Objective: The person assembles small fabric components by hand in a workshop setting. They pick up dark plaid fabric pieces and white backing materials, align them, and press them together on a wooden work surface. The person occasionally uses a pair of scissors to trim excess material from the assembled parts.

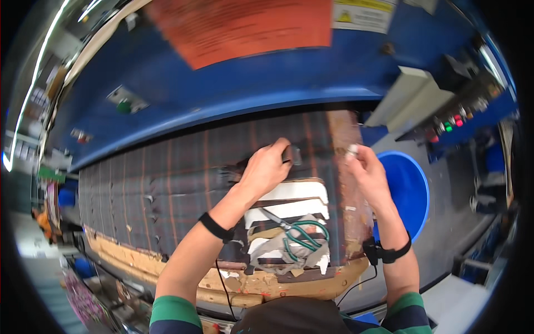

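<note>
My left hand (268, 167) is over the dark plaid cloth (183, 167), fingers curled down. By its fingertips is a blurred dark, slightly shiny bit; I cannot make out whether it is held. To the right, my right hand (369, 172) is raised near the bench's right end, pinching a small whitish piece (352, 150) between thumb and fingers. Below my left hand lies a stack of white and dark sheets (295, 192). Green-handled scissors (303, 234) rest on the stack, over a crumpled grey scrap (278, 253).
A blue machine beam (233, 89) with an orange sheet (250, 28) spans the far side. A blue bucket (409, 189) stands right of the bench, below a control panel (459, 119) with lit buttons. The worn wooden bench edge (256, 286) is nearest me, with thin cables hanging from my wristbands.
</note>
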The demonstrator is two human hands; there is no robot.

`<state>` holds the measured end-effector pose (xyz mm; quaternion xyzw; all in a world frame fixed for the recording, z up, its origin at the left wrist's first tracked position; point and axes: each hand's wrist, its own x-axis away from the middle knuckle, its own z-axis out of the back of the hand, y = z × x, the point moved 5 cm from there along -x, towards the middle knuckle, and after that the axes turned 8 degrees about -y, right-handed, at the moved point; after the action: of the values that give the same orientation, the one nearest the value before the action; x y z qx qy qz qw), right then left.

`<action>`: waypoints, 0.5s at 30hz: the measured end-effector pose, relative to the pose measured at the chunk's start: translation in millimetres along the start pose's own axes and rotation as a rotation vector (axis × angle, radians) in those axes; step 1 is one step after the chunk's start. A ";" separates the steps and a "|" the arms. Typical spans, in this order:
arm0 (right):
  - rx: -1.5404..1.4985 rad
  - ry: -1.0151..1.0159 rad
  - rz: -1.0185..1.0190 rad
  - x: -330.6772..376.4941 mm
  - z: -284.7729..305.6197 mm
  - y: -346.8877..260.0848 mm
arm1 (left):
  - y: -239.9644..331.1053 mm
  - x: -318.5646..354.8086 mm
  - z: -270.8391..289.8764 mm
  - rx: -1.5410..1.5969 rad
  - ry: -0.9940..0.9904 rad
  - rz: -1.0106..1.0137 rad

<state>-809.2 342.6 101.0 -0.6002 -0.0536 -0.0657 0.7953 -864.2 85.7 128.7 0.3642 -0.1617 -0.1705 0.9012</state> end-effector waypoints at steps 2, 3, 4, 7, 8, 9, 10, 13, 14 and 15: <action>-0.269 -0.079 -0.175 5.5 -7.8 -10.4 | 6.9 -2.4 -15.4 -0.077 -0.063 -0.012; -0.278 -0.101 -0.179 5.5 -9.3 -4.5 | 8.8 -3.9 -21.6 -0.116 -0.086 -0.013; -0.229 -0.099 -0.194 4.6 -10.9 -3.3 | 12.1 -5.1 -23.1 -0.103 -0.084 -0.027; -0.089 -0.159 -0.240 -4.2 -13.9 -3.3 | 23.4 -8.5 -23.6 -0.085 -0.069 -0.052; -0.030 -0.158 -0.220 -7.9 -17.4 -2.9 | 23.1 -9.7 -22.9 -0.098 -0.060 -0.096; 0.030 -0.156 -0.200 -12.7 -24.1 -2.3 | 18.6 -12.0 -24.2 -0.112 -0.051 -0.140; 0.093 -0.155 -0.184 -16.3 -29.7 -3.1 | 19.7 -13.1 -24.4 -0.120 -0.043 -0.183; 0.104 -0.141 -0.178 -18.0 -36.4 -10.8 | 20.5 -12.0 -27.7 -0.132 -0.068 -0.184; 0.102 -0.138 -0.175 -17.2 -36.8 -16.2 | 21.4 -10.9 -27.7 -0.120 -0.083 -0.160; 0.088 -0.155 -0.200 -15.9 -36.3 -22.0 | 22.7 -9.2 -26.5 -0.108 -0.097 -0.135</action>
<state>-828.4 302.3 109.3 -0.5595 -0.1773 -0.0959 0.8040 -857.1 121.0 125.2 0.3166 -0.1707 -0.2568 0.8970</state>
